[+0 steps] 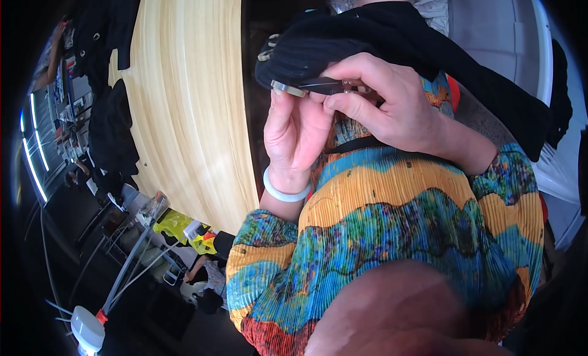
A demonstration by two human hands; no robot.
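A black knit garment (318, 40) lies across my lap, with several pale round buttons (267, 49) along its edge. My left hand (294, 126), a pale bangle (285, 187) at its wrist, pinches one large pale button (288, 88) between thumb and fingers at the garment's edge. In my right hand (392, 98) is a pair of small dark thread snips (324, 85). Their blades point left and reach right beside the button. Thumb and fingers close round the handles. Any thread at the button is too fine to make out.
A light wood table (190, 105) stands to my left, with dark garments (113, 129) over its far edge. Yellow plastic bags (174, 227) lie past its near corner. A grey-white plastic bin (496, 31) is at the right. Other people (211, 276) are farther off at the left.
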